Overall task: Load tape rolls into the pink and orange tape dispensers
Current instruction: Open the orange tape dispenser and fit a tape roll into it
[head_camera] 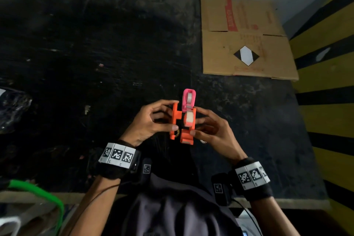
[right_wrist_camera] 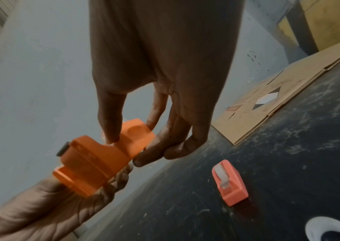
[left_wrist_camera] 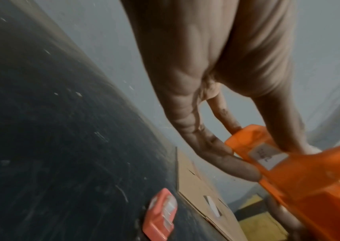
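Both hands grip the orange dispenser [head_camera: 183, 124] above the black table [head_camera: 95, 63]: left hand [head_camera: 151, 120] on the swung-open half, right hand [head_camera: 210, 130] on the half cradling the tape roll [head_camera: 189, 118]. Halves lie side by side (closing looks next). Pink dispenser [head_camera: 188, 99] sits loaded just beyond.

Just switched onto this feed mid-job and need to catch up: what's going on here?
A person holds the orange tape dispenser above the dark table, hinged open, the left hand gripping one half and the right hand the other. A whitish tape roll already sits in the right half, so it looks about ready to close. The pink dispenser rests on the table just beyond, with a roll in it. A flattened cardboard box lies further back on the right.
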Demonstrator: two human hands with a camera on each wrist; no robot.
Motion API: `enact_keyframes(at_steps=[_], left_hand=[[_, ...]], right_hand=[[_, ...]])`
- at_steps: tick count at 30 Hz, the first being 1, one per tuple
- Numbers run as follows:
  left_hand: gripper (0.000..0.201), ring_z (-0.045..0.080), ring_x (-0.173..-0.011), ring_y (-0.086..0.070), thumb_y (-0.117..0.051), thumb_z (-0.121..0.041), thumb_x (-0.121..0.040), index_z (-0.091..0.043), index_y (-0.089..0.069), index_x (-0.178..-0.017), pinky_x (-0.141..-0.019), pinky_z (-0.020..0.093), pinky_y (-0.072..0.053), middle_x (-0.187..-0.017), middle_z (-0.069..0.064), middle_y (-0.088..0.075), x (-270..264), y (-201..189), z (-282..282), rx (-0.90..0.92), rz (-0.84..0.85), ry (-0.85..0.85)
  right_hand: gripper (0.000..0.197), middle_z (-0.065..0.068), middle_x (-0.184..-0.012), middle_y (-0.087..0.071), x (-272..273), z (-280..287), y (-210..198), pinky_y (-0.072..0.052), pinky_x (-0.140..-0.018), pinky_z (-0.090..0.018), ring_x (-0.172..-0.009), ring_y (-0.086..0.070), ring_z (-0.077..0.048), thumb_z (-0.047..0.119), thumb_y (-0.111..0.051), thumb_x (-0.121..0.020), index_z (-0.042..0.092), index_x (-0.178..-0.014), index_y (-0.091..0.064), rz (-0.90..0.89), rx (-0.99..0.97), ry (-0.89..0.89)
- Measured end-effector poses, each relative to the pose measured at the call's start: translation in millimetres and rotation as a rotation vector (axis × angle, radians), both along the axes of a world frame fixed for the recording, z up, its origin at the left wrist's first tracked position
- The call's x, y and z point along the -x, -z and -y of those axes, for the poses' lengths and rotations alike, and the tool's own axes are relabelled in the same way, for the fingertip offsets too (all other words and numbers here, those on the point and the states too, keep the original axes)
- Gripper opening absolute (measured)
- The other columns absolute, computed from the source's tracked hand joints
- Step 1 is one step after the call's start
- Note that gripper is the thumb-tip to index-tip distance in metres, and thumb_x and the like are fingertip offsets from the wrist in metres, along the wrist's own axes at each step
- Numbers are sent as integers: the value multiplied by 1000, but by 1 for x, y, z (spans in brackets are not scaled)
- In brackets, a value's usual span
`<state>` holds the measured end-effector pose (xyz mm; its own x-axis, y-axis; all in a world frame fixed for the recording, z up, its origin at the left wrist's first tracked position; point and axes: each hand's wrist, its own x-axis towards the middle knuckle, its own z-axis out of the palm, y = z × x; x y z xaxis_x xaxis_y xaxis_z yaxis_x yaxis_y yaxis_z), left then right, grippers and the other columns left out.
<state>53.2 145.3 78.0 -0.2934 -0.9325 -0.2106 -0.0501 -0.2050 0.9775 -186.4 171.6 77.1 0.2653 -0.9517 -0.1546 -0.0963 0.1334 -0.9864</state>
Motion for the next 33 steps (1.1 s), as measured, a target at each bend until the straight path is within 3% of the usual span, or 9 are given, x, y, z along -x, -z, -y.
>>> enact_keyframes(at_steps=[8, 12, 15, 18, 21, 26, 33], left_hand=[[73, 21, -100, -70, -88, 1, -64, -18, -62, -129, -90, 29, -56, -105, 9, -69, 12, -3, -6, -11, -23, 31], [73, 20, -99, -70, -88, 0, -64, -17, -61, -130, -91, 28, -55, -102, 7, -69, 17, -3, -8, -13, -27, 43], [75, 21, -102, -70, -87, 0, -65, -20, -60, -133, -92, 29, -56, -108, 16, -70, 17, -3, -8, -21, -43, 44], [77, 25, -105, -71, -84, 2, -68, -20, -58, -136, -92, 32, -57, -112, 16, -71, 15, -4, -8, -39, -58, 45], [73, 27, -103, -72, -83, 5, -68, -14, -59, -135, -92, 32, -58, -112, 16, -72, 12, -4, -10, -48, -64, 33], [70, 21, -97, -72, -82, 11, -65, -5, -60, -130, -87, 28, -57, -111, 21, -71, 9, -3, -11, -56, -74, 20], [65, 20, -94, -72, -81, 14, -64, 2, -61, -124, -86, 31, -58, -111, 28, -69, 6, 1, -10, -56, -84, -5]], right_hand=[[68, -13, -105, -76, 2, -4, -3, -56, -76, -26, -88, -75, -22, 0, -80, -82, 19, -142, -54, 23, 8, 12], [68, -11, -105, -77, 0, -4, -3, -59, -82, -32, -88, -76, -21, 0, -80, -83, 16, -143, -53, 10, 10, -9], [67, -11, -106, -77, -2, -3, -4, -60, -83, -32, -87, -76, -20, -1, -80, -83, 15, -142, -54, 5, 18, -1], [67, -12, -106, -77, -1, -2, -6, -59, -81, -30, -87, -76, -18, -1, -80, -83, 15, -142, -54, 0, 17, 2], [67, -10, -105, -78, -1, -2, -5, -60, -82, -31, -89, -77, -21, 2, -81, -82, 16, -142, -55, -10, 21, -7], [64, -12, -103, -78, -2, -2, -6, -62, -89, -44, -93, -76, -34, 0, -85, -76, 8, -134, -59, 4, 8, -13], [61, -7, -98, -78, -4, 6, -6, -61, -86, -43, -88, -76, -23, 14, -89, -69, 8, -124, -63, -8, -24, -24]])
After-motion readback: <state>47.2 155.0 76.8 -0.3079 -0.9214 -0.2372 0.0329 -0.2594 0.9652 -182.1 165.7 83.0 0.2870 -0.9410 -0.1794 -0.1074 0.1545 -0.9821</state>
